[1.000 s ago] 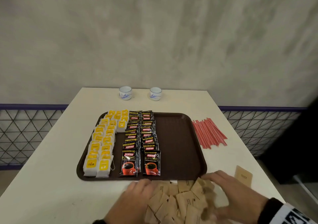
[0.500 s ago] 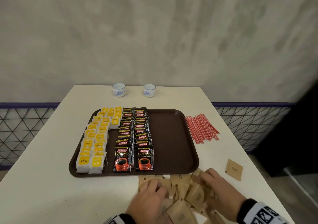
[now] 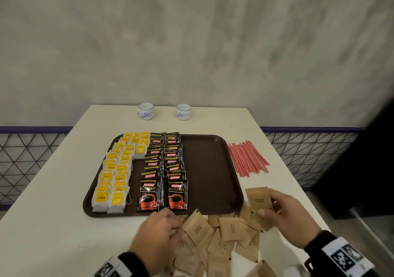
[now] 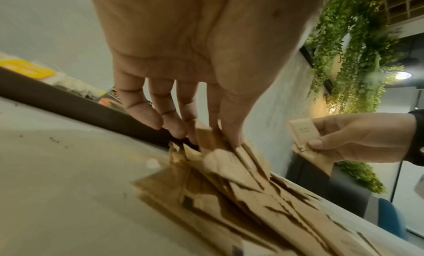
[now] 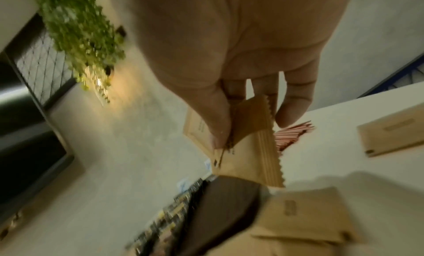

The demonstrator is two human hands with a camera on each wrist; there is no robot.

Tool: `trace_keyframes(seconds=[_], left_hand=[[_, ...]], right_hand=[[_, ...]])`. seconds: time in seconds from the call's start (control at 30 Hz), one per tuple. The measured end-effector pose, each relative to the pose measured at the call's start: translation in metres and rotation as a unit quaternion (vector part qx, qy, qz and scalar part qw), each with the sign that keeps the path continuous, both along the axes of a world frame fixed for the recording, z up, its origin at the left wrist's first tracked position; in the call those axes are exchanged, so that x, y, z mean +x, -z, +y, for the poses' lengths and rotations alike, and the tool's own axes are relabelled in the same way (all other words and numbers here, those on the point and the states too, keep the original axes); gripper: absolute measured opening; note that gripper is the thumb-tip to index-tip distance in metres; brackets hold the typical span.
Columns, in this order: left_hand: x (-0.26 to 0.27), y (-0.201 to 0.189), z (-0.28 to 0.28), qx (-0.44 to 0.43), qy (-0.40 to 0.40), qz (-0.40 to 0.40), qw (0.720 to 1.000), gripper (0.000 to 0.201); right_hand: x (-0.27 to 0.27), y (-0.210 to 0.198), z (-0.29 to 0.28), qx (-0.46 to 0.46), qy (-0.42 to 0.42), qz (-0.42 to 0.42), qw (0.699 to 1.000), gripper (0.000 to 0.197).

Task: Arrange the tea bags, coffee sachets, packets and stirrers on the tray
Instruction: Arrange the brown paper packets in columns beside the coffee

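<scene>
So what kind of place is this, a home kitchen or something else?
Probably an office pantry or cafe refreshment corner, not a home kitchen. A serving tray holds rows of coffee sachets, red stirrers lie in bulk beside it, and hanging greenery decorates the room.

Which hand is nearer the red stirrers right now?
Right. The right hand holds brown packets just short of the stirrers, on their side of the tray. The left hand is at the packet pile by the tray's near edge, farther off.
</scene>
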State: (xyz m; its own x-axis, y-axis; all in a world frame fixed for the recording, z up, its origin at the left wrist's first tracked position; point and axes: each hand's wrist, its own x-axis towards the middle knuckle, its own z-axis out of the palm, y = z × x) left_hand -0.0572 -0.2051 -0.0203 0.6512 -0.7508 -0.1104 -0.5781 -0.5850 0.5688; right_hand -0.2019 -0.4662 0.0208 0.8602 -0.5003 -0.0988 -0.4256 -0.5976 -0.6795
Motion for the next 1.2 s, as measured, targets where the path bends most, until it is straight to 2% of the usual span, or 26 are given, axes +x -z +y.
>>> trace_keyframes(seconds=[0.13, 0.27, 0.3, 0.37, 0.43, 0.5, 0.53, 0.6, 0.67, 0.73, 0.77, 0.9, 1.07, 1.13, 1.2], left_hand=[[0.008, 0.0, 0.009, -0.012, -0.025, -0.011, 1.0, 0.011], [0.017, -0.008, 0.014, -0.029, -0.029, -0.013, 0.999, 0.025], [0.019, -0.008, 0.017, -0.024, -0.032, -0.004, 0.999, 0.025], [0.022, -0.009, 0.023, -0.009, -0.036, 0.013, 0.999, 0.02], [0.023, -0.011, 0.029, 0.022, -0.038, 0.017, 0.999, 0.009], [0.027, -0.011, 0.029, 0.041, -0.041, -0.012, 0.998, 0.042], [0.028, -0.017, 0.026, 0.017, -0.049, -0.03, 0.998, 0.049], [0.024, -0.038, 0.014, -0.089, -0.069, -0.023, 0.993, 0.046], [0.02, -0.059, -0.004, -0.201, -0.068, 0.039, 0.976, 0.044], [0.018, -0.074, -0.022, -0.26, -0.058, 0.107, 0.958, 0.05], [0.018, -0.076, -0.03, -0.27, -0.055, 0.11, 0.955, 0.048], [0.026, -0.074, -0.043, -0.311, -0.115, 0.108, 0.937, 0.009], [0.048, -0.071, -0.025, -0.363, -0.192, 0.13, 0.903, 0.006], [0.051, -0.075, -0.018, -0.371, -0.169, 0.179, 0.895, 0.004], [0.048, -0.077, -0.016, -0.356, -0.112, 0.224, 0.9, 0.002]], right_hand=[[0.001, -0.001, -0.009, 0.147, 0.051, -0.063, 0.986, 0.037], [0.013, 0.005, -0.011, 0.319, 0.054, -0.078, 0.943, 0.086], [0.018, 0.003, -0.009, 0.348, 0.044, -0.088, 0.932, 0.086], [0.026, -0.005, -0.002, 0.397, 0.025, -0.109, 0.911, 0.072], [0.034, -0.012, 0.006, 0.4, 0.009, -0.123, 0.908, 0.059], [0.043, -0.013, 0.014, 0.375, -0.002, -0.13, 0.918, 0.048], [0.047, -0.013, 0.019, 0.36, -0.008, -0.129, 0.924, 0.046], [0.055, -0.016, 0.031, 0.323, -0.033, -0.124, 0.938, 0.048], [0.063, -0.019, 0.043, 0.297, -0.063, -0.119, 0.945, 0.046], [0.072, -0.021, 0.053, 0.293, -0.089, -0.122, 0.944, 0.046], [0.076, -0.022, 0.058, 0.298, -0.101, -0.128, 0.941, 0.047], [0.088, -0.023, 0.068, 0.309, -0.115, -0.143, 0.933, 0.049], [0.091, -0.023, 0.058, 0.301, -0.09, -0.142, 0.939, 0.043], [0.093, -0.026, 0.054, 0.309, -0.072, -0.156, 0.935, 0.038], [0.097, -0.028, 0.052, 0.329, -0.065, -0.171, 0.927, 0.034]])
